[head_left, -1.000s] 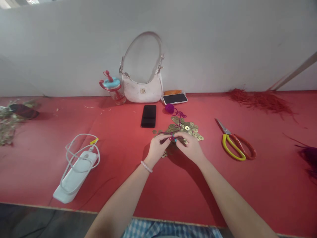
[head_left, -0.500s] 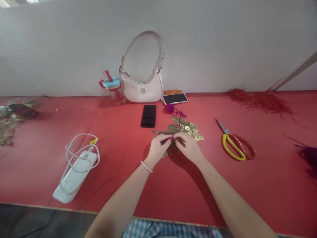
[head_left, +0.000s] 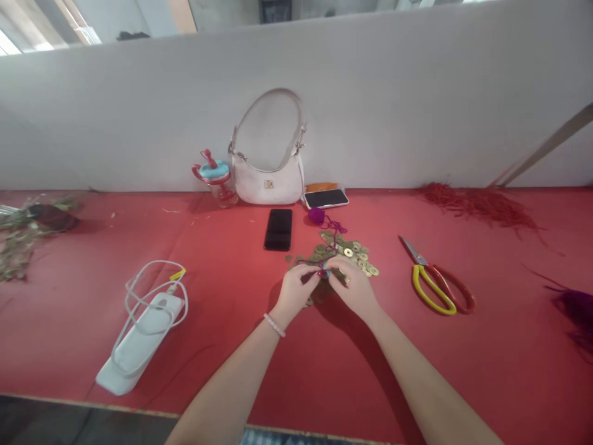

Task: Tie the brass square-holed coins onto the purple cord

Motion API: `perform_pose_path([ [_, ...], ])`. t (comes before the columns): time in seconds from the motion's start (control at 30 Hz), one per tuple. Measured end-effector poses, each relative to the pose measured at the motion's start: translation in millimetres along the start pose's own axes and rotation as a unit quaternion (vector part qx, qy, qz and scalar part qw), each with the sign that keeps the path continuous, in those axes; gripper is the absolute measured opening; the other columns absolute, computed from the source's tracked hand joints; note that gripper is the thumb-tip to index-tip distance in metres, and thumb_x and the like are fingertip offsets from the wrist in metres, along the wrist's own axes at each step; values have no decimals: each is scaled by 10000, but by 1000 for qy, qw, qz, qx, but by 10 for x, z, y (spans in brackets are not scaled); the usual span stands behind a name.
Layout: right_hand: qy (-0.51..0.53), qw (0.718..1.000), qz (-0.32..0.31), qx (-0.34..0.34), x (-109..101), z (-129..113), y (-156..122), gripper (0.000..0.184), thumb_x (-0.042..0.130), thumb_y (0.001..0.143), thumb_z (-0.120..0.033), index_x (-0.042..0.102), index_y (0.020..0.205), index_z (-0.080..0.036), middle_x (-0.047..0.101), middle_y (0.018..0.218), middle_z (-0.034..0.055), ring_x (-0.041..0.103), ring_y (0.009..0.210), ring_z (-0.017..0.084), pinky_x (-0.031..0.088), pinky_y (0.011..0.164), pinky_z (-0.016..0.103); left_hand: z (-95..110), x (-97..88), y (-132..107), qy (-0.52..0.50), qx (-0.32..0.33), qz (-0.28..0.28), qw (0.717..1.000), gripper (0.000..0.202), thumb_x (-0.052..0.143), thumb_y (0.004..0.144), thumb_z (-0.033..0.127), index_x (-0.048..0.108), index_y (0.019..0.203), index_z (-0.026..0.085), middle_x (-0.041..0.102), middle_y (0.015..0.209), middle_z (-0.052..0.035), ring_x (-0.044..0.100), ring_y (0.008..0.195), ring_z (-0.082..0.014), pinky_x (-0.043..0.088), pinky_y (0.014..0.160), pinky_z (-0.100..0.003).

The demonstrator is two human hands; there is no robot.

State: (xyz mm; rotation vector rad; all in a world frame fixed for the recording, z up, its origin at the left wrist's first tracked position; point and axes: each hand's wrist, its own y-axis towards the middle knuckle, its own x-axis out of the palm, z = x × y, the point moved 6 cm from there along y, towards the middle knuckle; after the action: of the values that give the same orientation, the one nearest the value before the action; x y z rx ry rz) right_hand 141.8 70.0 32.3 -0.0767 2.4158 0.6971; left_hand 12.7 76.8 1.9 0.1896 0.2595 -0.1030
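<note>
My left hand [head_left: 296, 287] and my right hand [head_left: 354, 285] meet over a pile of brass-coloured coins with holes [head_left: 348, 252]. Both pinch with thumb and fingertips close together. Between them runs purple yarn [head_left: 331, 242], which trails back across the coins to a small purple yarn ball [head_left: 316, 216]. Right at the fingertips shows a tiny red and blue piece [head_left: 323, 272], too small to make out for sure. The fingers and the strand's end hide each other in part. A pale bead bracelet [head_left: 274, 325] circles my left wrist.
Scissors [head_left: 433, 278] with red and yellow handles lie to the right. Two phones, a white handbag [head_left: 269, 182] and a lidded cup [head_left: 222, 185] stand behind. On the left is a white power bank [head_left: 139, 346] with its cable. Red shreds [head_left: 482, 207] lie at the back right.
The view has tilted up, so everything sits lower in the picture and more shows beyond the wall. Both hands stay together at the coins, with only slight finger movement.
</note>
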Motion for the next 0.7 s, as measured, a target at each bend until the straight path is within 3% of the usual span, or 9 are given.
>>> perform_pose_path([
  [0.1,5,1000,2,-2,-15,-16,1,124,460,749,-125,557,784,-194,606,817,55,564,807,194,442,743,328,11,6,-3,-8,1,-10,1000,148,552,741,195,676,807,150,681,829,-64,608,780,-165,469,761,-286],
  [0.2,54,997,-15,49,0,39,-17,118,458,759,-153,556,809,-194,608,795,38,571,750,176,451,684,288,-6,45,-16,-73,-20,-46,996,152,564,725,213,669,808,142,670,818,-64,610,772,-166,482,725,-271],
  [0.37,162,983,-32,76,34,114,-26,71,475,759,-191,537,796,-194,590,807,34,564,766,165,455,685,267,-122,166,-69,-207,-117,-115,964,282,587,714,374,632,833,122,617,676,-30,573,490,-105,478,484,-217],
  [0.57,155,986,-42,47,47,137,-14,56,499,758,-184,549,781,-190,582,850,43,554,824,171,436,760,292,-165,186,-86,-275,-156,-113,942,356,646,646,439,631,814,125,572,665,-10,548,452,-92,458,439,-216],
  [0.7,157,982,-56,84,108,194,-40,88,496,778,-234,553,829,-190,597,830,37,564,793,167,448,722,284,-107,154,-87,-285,-147,-104,941,322,676,635,398,660,793,117,576,663,-12,512,491,-73,416,482,-196],
])
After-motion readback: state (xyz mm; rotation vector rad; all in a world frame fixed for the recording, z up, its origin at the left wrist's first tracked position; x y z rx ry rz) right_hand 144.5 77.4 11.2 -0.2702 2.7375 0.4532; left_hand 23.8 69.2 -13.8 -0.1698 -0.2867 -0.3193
